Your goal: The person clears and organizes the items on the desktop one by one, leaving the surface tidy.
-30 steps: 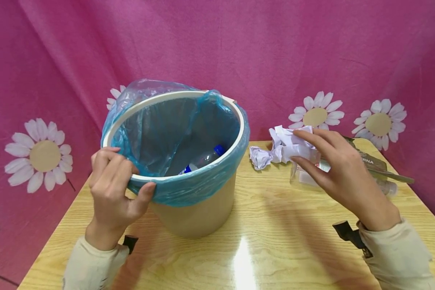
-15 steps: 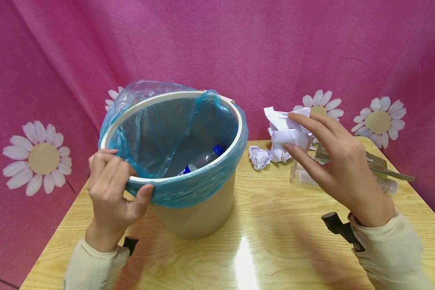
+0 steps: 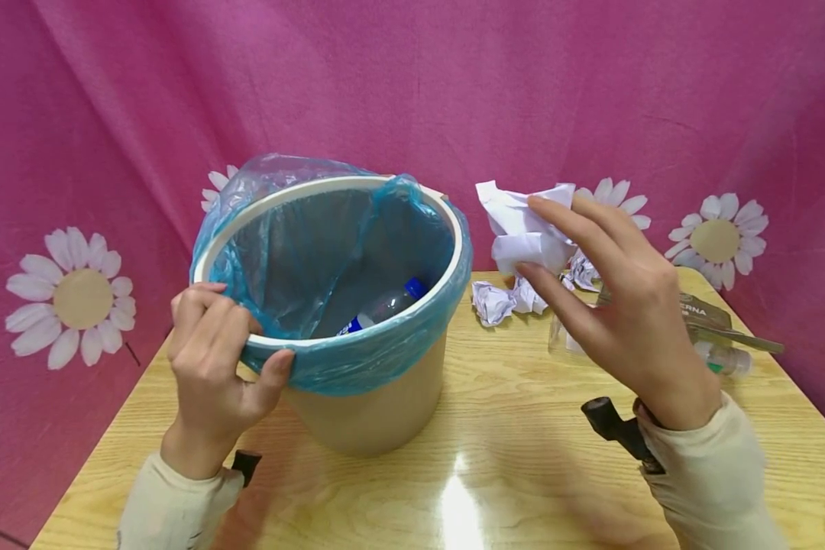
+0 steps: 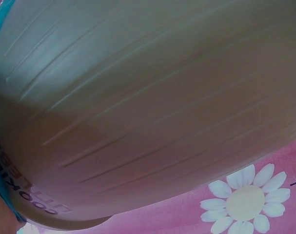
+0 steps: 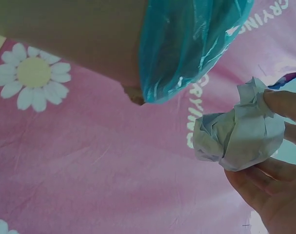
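Left hand [image 3: 216, 363] clamped on near-left rim of bin [image 3: 378, 420], thumb against blue liner [image 3: 357, 370]; right hand [image 3: 632, 321] pinching crumpled paper [image 3: 525, 225] aloft, just right of bin, above desk [image 3: 516, 428]. Hands well apart. We'd want rim held steady, paper lifted clear of liner's edge, fingers loosening only over opening. Bottle [image 3: 389, 305] inside, we think, though rim hides part. More paper balls [image 3: 493, 304] near desk's far edge.

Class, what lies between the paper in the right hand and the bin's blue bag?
Nothing: in the head view, a bare gap separates the paper from the blue bag, with pink cloth behind.
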`<state>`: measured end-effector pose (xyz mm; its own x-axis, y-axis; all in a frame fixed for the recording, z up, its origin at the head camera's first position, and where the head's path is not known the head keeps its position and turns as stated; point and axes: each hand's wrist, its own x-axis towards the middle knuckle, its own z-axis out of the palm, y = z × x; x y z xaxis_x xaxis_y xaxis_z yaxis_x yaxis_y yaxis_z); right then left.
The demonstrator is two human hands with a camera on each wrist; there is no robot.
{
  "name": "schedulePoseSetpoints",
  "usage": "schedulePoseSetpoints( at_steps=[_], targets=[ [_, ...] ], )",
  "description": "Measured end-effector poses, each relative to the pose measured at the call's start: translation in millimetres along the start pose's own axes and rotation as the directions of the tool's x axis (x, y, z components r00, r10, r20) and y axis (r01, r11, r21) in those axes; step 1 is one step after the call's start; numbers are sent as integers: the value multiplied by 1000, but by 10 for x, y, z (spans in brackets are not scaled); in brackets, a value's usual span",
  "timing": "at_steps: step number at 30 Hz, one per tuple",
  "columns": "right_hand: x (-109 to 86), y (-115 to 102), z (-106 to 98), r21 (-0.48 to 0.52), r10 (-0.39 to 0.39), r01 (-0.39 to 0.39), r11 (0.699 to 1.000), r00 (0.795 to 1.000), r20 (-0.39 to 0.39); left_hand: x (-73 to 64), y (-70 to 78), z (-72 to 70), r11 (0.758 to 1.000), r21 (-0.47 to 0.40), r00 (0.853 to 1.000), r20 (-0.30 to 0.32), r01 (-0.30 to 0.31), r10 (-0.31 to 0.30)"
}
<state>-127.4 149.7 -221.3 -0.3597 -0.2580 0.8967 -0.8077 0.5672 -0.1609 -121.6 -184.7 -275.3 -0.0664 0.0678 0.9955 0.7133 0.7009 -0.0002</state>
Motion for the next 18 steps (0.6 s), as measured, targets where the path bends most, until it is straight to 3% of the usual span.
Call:
schedulePoseSetpoints(
  at_steps=[9, 18],
  targets=[
    [126, -113, 49, -1, 1, -1, 1000, 1000, -14, 2, 2, 11, 1000, -10, 1000, -17, -1, 0],
    [224, -198, 146, 31, -22, 24, 999, 996, -81, 1, -1, 18, 1000, -12, 1000, -16, 3, -3]
  ],
)
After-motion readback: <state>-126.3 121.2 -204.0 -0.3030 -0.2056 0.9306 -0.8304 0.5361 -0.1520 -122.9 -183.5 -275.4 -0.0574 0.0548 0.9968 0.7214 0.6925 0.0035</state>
